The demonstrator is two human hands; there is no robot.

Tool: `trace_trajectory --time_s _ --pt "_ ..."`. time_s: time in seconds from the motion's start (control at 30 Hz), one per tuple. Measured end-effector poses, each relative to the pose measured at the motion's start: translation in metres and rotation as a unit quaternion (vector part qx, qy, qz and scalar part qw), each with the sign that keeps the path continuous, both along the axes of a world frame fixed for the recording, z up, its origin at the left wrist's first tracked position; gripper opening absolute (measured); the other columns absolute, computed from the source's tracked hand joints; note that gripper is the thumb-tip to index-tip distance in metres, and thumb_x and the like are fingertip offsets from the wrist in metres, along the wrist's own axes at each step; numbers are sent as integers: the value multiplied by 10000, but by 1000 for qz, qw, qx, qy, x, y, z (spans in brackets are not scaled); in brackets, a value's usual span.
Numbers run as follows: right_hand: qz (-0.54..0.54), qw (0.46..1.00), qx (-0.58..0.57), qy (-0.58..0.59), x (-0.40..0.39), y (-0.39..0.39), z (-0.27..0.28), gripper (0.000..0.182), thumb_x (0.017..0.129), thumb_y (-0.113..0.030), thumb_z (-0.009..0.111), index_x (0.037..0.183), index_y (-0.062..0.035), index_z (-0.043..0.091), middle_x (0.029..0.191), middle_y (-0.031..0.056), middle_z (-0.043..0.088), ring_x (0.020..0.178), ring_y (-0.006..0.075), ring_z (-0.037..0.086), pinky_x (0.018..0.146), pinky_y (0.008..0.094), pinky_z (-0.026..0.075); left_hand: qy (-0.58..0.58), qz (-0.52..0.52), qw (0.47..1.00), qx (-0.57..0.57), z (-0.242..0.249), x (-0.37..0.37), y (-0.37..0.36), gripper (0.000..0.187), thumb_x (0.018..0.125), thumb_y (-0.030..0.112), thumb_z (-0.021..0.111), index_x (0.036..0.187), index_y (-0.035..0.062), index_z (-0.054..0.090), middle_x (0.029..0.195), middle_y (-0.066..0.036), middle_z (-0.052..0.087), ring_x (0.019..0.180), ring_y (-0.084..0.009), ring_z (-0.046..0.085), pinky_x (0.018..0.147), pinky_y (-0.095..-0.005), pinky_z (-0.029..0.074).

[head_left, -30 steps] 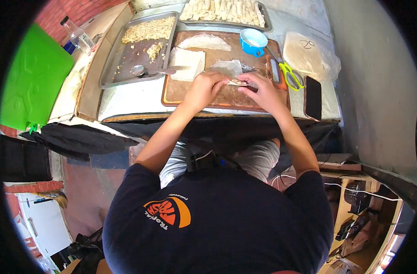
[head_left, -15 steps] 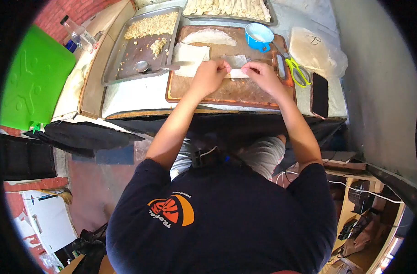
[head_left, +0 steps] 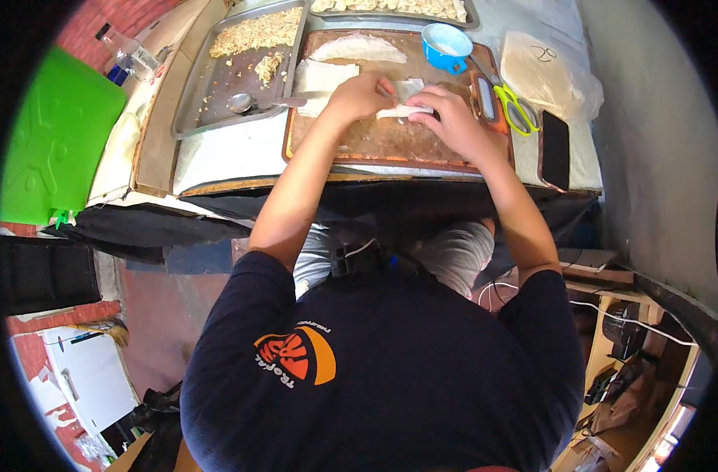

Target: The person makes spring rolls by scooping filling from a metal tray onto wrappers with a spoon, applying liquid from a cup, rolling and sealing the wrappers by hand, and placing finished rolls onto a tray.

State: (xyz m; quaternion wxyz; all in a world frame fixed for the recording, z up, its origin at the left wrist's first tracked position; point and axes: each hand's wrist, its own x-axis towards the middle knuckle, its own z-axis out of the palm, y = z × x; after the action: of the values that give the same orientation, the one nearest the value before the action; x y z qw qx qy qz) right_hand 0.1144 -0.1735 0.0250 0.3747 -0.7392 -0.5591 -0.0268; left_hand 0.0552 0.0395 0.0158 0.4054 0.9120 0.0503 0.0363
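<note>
On the brown cutting board [head_left: 406,149] lies a partly rolled spring roll [head_left: 392,112], its pale wrapper flap [head_left: 408,88] spread flat behind it. My left hand [head_left: 362,97] is closed with its fingertips on the roll's left part. My right hand [head_left: 447,115] pinches the right end between thumb and fingers. Left of the roll is a stack of square wrappers [head_left: 326,77], partly covered by my left hand. A folded, translucent wrapper sheet [head_left: 359,47] rests at the back of the board, and a blue cup [head_left: 446,51] stands to its right.
A metal tray [head_left: 187,112] at left holds chopped filling [head_left: 257,33] and a spoon [head_left: 241,102]. Rolls [head_left: 390,6] fill another tray at the back. At right are green-handled scissors [head_left: 519,112], a phone [head_left: 555,153] and a plastic bag of wrappers [head_left: 536,71].
The front edge of the wrapper is now rolled into a narrower tube. My right hand has turned, its thumb now in front of the roll. The camera view has shifted slightly.
</note>
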Motion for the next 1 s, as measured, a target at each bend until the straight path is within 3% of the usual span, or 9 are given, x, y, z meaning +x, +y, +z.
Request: trace_trajectory --time_s 0.07,0.17,0.27,0.37,0.47,0.67,0.77,0.87,1.0 --pt "0 1000 2 10 3 2 -2 196 845 -131 679 989 1 668 945 167 632 882 354 625 775 392 490 -30 27 999 -11 2 -7 -3 272 714 274 786 908 94 725 823 -83 707 792 -203 678 722 -322 514" --pt "-5 1000 -6 21 4 2 -4 207 858 -115 667 1005 30 644 936 149 614 861 299 607 791 356 475 -47 29 998 -36 8 -22 -13 223 759 222 795 906 77 712 829 -47 683 757 -123 621 661 -274 477" --pt "-15 1000 8 22 4 2 -9 203 856 -109 671 998 34 651 936 145 611 857 286 610 785 346 474 -59 49 997 -18 2 -37 -20 226 748 203 814 912 83 714 813 -47 680 677 -130 594 622 -273 463" --pt "-21 999 1 50 4 2 -7 203 864 -122 670 993 35 661 914 140 617 830 266 614 760 336 475 -207 49 976 49 2 -50 -31 248 734 198 824 923 79 715 760 -55 669 632 -158 579 599 -281 456" --pt "-17 998 -21 56 11 3 -5 203 880 -143 660 989 27 669 877 136 626 800 243 615 732 327 473 -253 50 966 25 -7 -48 -32 244 745 198 812 926 66 715 764 -84 681 637 -175 587 606 -294 464" --pt "-61 993 -49 87 18 5 -6 217 916 -191 617 1000 3 665 864 140 648 767 220 610 702 326 468 -260 61 961 72 -9 -43 -32 214 799 206 761 936 50 708 856 -132 709 719 -269 637 698 -365 490" --pt "-66 989 -64 120 19 7 -4 236 927 -218 599 991 1 655 871 144 641 795 243 609 734 350 467 -255 55 956 138 -16 -35 -27 261 851 289 703 940 44 705 826 -134 707 722 -324 640 747 -405 485" --pt "-69 994 -85 30 28 9 -12 263 938 -254 581 983 -2 645 894 156 617 859 267 598 784 375 457 -123 78 982 123 -3 -36 -31 344 892 389 623 958 65 718 903 -156 695 835 -350 635 823 -434 465" --pt "-64 994 -80 29 34 13 -21 295 955 -294 557 985 -13 641 910 154 590 909 272 578 801 381 443 -121 142 962 200 -12 -30 -36 399 903 457 564 986 107 737 1039 -189 649 1026 -394 575 908 -474 423"
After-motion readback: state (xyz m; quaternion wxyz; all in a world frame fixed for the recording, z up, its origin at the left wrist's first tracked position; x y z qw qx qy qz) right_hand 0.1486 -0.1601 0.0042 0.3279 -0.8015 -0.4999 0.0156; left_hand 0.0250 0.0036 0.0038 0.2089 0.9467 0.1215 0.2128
